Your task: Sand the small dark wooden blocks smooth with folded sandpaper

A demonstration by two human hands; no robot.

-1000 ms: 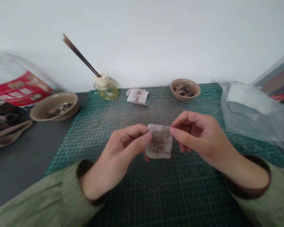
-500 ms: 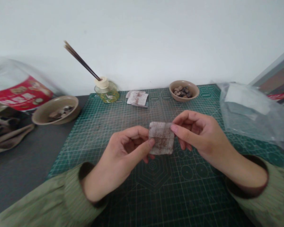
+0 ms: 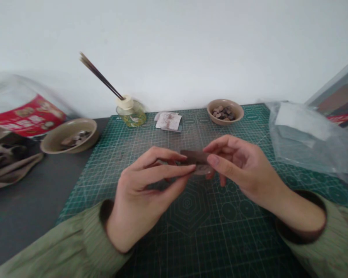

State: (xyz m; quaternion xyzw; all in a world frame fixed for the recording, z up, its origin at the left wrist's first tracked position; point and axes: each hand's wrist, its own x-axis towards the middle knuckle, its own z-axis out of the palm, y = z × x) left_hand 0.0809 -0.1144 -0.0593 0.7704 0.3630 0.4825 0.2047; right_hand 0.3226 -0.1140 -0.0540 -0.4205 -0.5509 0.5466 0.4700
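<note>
Between my hands, above the cutting mat, is a small folded piece of sandpaper point(image 3: 196, 156), a dark brown-grey face showing on top and a paler layer below. My left hand point(image 3: 146, 193) pinches its left side, the thumb underneath and the fingers along the front and top. At the right end, the thumb and fingers of my right hand point(image 3: 243, 166) hold it too. Part of the sheet is hidden behind the fingers, and motion blurs it slightly.
The green cutting mat point(image 3: 188, 247) carries dusty white squares point(image 3: 168, 121), a reed diffuser point(image 3: 131, 114), a bowl of small brown pieces point(image 3: 225, 112) and a clear plastic bag point(image 3: 307, 143). To the left are another bowl point(image 3: 69, 135), a brown cloth point(image 3: 14, 166) and a red-labelled bag point(image 3: 29, 116).
The sandpaper has turned from its pale, dust-stained face to a darker face, tilted flatter. My left fingers have shifted from behind it onto its front; my right hand has barely moved.
</note>
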